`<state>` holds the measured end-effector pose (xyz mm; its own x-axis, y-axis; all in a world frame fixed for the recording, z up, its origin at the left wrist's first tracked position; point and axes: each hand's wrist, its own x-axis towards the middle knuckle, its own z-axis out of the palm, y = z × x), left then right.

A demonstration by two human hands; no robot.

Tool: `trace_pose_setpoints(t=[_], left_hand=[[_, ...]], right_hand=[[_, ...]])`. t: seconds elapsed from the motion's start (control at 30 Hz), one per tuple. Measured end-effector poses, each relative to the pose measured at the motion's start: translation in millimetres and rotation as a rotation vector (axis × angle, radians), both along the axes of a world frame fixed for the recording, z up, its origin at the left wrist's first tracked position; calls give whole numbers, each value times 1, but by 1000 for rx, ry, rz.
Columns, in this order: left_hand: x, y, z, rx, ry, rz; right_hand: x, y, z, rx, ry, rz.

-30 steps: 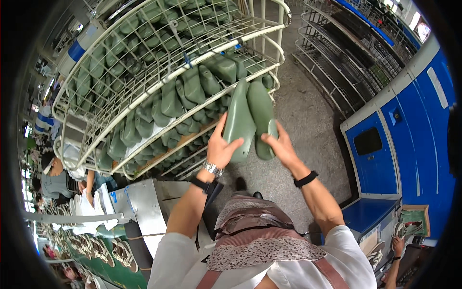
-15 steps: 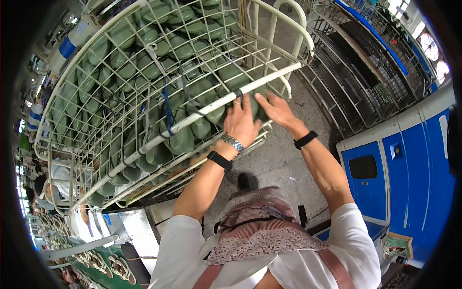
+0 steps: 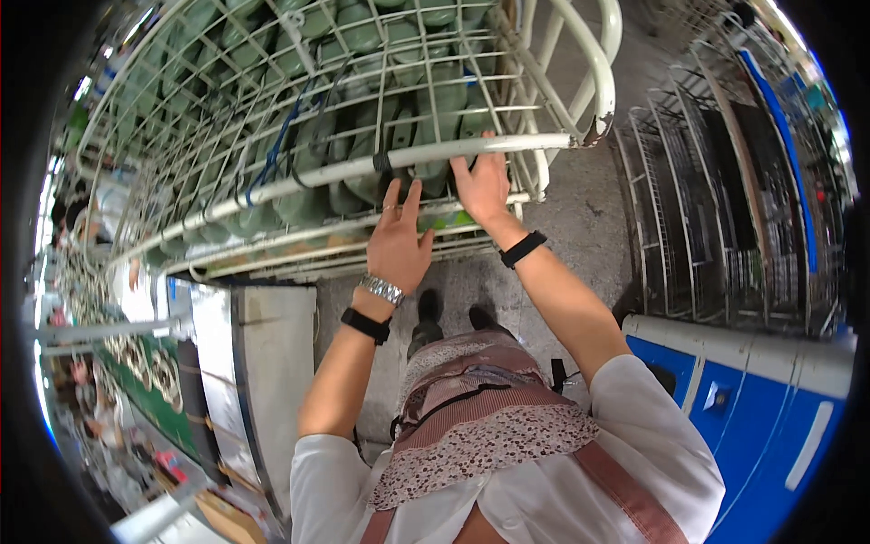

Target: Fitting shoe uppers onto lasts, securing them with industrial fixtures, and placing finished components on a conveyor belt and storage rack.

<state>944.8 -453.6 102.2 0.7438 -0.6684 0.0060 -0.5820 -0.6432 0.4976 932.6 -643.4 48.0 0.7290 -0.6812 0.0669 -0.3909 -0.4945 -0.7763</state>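
Observation:
A white wire cage cart holds many dark green, foot-shaped shoe lasts, packed close behind its mesh. Just below the thick front rail, my left hand reaches toward the lasts with two fingers stretched out and spread. I see nothing in it, and whether its fingertips touch a last cannot be made out. My right hand is at the right end of the same rail, thumb and fingers apart. Its fingertips reach in among the bars by the lasts and are partly hidden.
Right of the cart is a wire shelf rack with dark trays and a blue edge. A blue cabinet stands at my right. At my left is a pale bench. Grey floor runs between cart and rack. People and shoes appear far left.
The view has turned, and the cart sits farther up and squarer before me. My hands have moved apart from each other; the left fingers are below the rail. Both my feet now show.

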Motion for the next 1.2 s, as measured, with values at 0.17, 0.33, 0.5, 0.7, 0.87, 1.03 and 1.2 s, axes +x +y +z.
trace_pose_setpoints(t=[0.17, 0.33, 0.5, 0.7, 0.87, 1.03, 1.2], left_hand=[[-75, 103, -51, -33, -87, 222], [-221, 226, -99, -6, 141, 815], [-404, 286, -133, 21, 370, 1422], [-616, 310, -161, -22, 479, 2048], [-812, 348, -110, 429, 254, 2491], [-976, 364, -55, 635, 912, 2481], [-1029, 356, -73, 307, 1007, 2477]], right_hand=[[14, -5, -18, -51, -378, -32], [21, -19, -54, -271, -388, -3], [-42, 78, -16, -658, -688, 301], [-130, 311, -57, -77, -329, 1285], [-249, 453, -63, -13, -77, 1927], [-334, 516, -93, -8, 317, 2118], [-349, 548, -117, 7, 646, 2155]])
